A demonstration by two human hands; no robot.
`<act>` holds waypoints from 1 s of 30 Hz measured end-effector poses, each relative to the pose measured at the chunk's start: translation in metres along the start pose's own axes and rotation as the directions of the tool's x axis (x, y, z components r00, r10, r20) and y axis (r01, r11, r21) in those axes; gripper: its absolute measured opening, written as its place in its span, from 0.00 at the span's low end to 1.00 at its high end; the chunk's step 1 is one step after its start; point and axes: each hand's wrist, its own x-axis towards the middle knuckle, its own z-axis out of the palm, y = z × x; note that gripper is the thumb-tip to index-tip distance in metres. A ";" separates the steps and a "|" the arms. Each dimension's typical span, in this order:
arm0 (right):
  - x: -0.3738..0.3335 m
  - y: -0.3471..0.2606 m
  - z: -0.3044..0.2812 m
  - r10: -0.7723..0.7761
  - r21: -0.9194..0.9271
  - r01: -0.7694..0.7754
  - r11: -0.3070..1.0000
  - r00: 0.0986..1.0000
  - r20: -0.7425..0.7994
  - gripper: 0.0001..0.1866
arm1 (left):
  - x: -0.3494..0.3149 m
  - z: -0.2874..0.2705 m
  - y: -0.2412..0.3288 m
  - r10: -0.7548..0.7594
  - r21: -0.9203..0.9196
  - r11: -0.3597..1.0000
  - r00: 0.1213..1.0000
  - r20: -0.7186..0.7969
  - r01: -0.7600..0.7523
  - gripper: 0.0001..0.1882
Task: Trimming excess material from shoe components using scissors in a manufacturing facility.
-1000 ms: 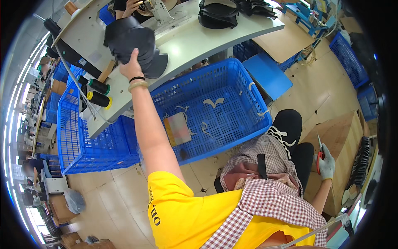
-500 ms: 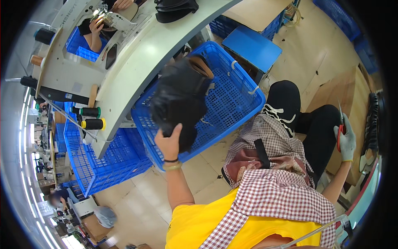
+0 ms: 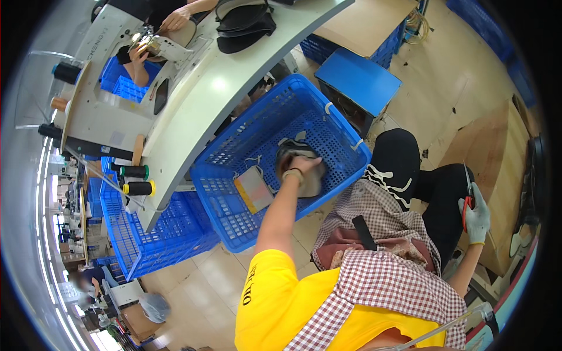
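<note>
My bare left hand (image 3: 300, 166) reaches down into a blue plastic basket (image 3: 345, 169). Its fingers are closed on a small stack of curved grey-and-black shoe upper pieces (image 3: 315, 182) lying on the basket floor; the fingertips are partly hidden. Beside that stack, in the same basket, lies a pale rectangular pad with a yellow edge (image 3: 254, 190). Over my right thigh, my right hand (image 3: 479, 213), in a whitish glove, grips a pair of scissors (image 3: 468, 202) by the red handles, blades pointing away from me.
A curved white sewing table (image 3: 193, 111) runs along the basket's far left side, with thread spools (image 3: 138, 188) at its end. Another person's hands (image 3: 175, 20) work at the machine. Black pieces (image 3: 243, 26) lie on the table. A blue-topped stool (image 3: 360, 79) and wooden board (image 3: 486, 158) stand nearby.
My left hand has gone down and right into the basket; the black bundle it held above the basket is no longer raised. The pale pad now shows. My right hand still holds the scissors, slightly lower.
</note>
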 end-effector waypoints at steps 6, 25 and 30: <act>0.005 0.003 0.004 0.020 0.007 -0.021 1.000 1.000 0.018 0.32 | 0.034 0.097 0.017 0.237 -0.043 0.971 0.968 0.076 -0.235 0.23; -0.008 -0.019 -0.008 0.177 0.097 -0.170 0.981 0.982 -0.069 0.30 | 0.023 0.005 0.029 0.314 0.481 0.871 0.864 -0.394 -0.098 0.10; 0.007 -0.074 0.009 0.109 0.605 -0.270 0.749 0.951 0.290 0.32 | -0.083 -0.061 0.028 0.415 0.329 0.909 0.615 -0.671 -0.255 0.16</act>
